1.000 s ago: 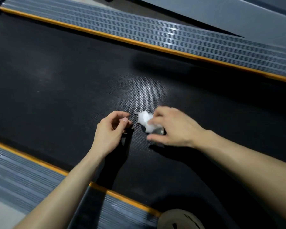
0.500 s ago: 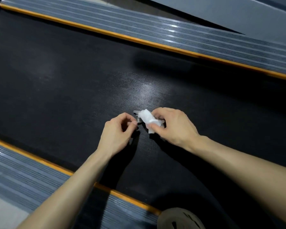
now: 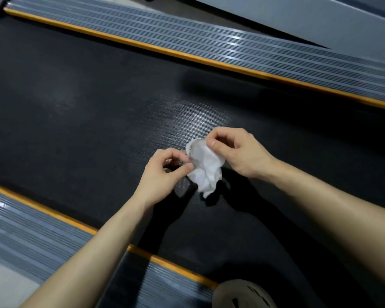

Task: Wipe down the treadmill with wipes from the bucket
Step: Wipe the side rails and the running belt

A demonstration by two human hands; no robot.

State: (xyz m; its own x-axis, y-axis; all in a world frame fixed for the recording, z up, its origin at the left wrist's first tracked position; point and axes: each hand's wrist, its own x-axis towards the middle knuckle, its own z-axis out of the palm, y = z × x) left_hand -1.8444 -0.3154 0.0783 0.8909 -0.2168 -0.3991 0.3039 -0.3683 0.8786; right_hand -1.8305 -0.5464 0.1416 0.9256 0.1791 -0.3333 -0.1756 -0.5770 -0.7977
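Note:
A crumpled white wipe (image 3: 206, 166) hangs just above the black treadmill belt (image 3: 80, 103), held between both hands. My right hand (image 3: 238, 152) pinches its upper edge between thumb and fingers. My left hand (image 3: 165, 172) pinches its left edge at the fingertips. The wipe's lower part droops loose below the hands. No bucket is in view.
Grey ribbed side rails with orange edging run along the belt at the far side (image 3: 209, 45) and the near side (image 3: 31, 225). A grey frame part (image 3: 320, 21) lies beyond the far rail. A beige shoe tip (image 3: 242, 294) shows at the bottom edge. Pale floor (image 3: 7, 287) shows bottom left.
The wipe has come up off the belt. My left hand moved in and took hold of its left edge, and the wad has partly opened between the two hands.

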